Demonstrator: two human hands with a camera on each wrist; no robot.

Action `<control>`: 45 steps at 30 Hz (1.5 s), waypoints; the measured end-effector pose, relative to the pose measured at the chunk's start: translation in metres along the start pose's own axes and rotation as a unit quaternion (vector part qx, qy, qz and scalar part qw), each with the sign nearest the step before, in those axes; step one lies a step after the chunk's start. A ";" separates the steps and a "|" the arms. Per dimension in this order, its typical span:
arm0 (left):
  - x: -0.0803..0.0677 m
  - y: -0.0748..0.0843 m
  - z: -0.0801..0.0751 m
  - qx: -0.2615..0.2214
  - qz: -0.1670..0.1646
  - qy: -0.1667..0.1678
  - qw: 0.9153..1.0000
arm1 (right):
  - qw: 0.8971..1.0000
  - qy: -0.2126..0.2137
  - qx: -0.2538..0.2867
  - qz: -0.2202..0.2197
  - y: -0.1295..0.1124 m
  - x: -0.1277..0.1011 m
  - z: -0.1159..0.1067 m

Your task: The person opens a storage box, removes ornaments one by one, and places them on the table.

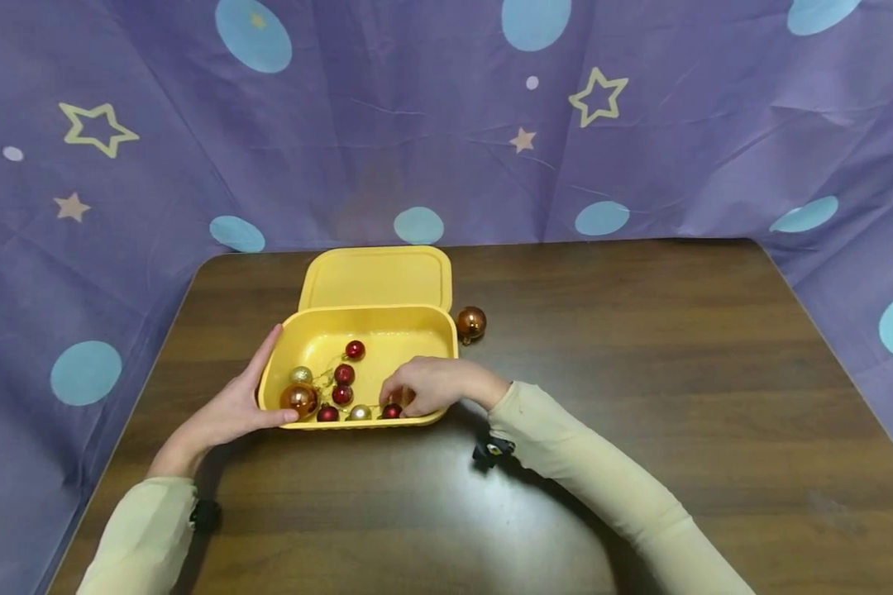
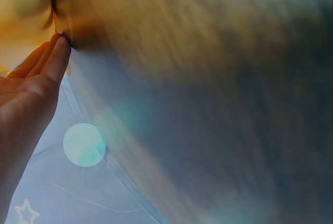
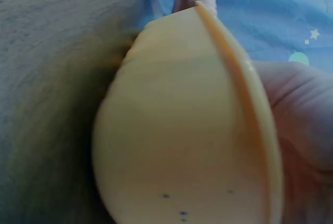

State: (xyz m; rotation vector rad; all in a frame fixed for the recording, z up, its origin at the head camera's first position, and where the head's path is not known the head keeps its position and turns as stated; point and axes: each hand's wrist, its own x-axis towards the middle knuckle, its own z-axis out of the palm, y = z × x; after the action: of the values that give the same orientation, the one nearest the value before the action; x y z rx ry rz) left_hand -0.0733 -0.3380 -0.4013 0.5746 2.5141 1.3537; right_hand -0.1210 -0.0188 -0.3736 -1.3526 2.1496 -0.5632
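Observation:
A yellow plastic box (image 1: 387,321) stands on the table with several small Christmas baubles inside. The left hand (image 1: 231,405) holds its left front corner, thumb over the front rim and fingers along the left wall. In the left wrist view, the left hand's fingers (image 2: 49,62) lie against the box. The right hand (image 1: 432,384) reaches over the right rim, its fingers curled round a partly hidden copper bauble (image 1: 407,397). A red bauble (image 1: 391,411) sits by those fingertips. Farther left lie a large copper bauble (image 1: 301,399), a pale gold bauble (image 1: 360,412) and several red baubles (image 1: 344,374).
The yellow lid (image 1: 375,279) lies behind the box. Another copper bauble (image 1: 471,322) rests on the wooden table (image 1: 640,355) beyond the box's right rim. A purple patterned cloth (image 1: 454,149) hangs behind the table.

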 end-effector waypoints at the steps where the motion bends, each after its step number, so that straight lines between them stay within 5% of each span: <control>1: 0.000 0.000 0.000 0.000 0.000 0.001 1.000 | 1.000 0.002 -0.002 0.001 0.000 0.002 0.001; 9: -0.001 -0.003 -0.003 -0.009 -0.005 0.002 1.000 | 0.999 0.041 -0.001 -0.008 0.002 0.013 0.007; 18: -0.001 -0.005 -0.002 -0.001 -0.007 0.003 1.000 | 0.992 0.087 0.091 -0.023 0.007 0.007 0.002; 27: -0.002 -0.006 -0.004 -0.003 -0.004 0.005 1.000 | 0.985 0.131 0.105 -0.035 0.008 -0.004 -0.003; 45: 0.000 -0.005 0.000 -0.014 -0.006 0.000 1.000 | 0.938 0.229 0.242 -0.098 0.033 -0.036 -0.007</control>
State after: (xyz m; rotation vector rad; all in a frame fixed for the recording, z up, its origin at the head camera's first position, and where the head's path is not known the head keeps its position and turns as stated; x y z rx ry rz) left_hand -0.0743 -0.3400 -0.4052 0.5539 2.4908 1.3823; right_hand -0.1351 0.0279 -0.3798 -1.2395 2.0134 -1.5054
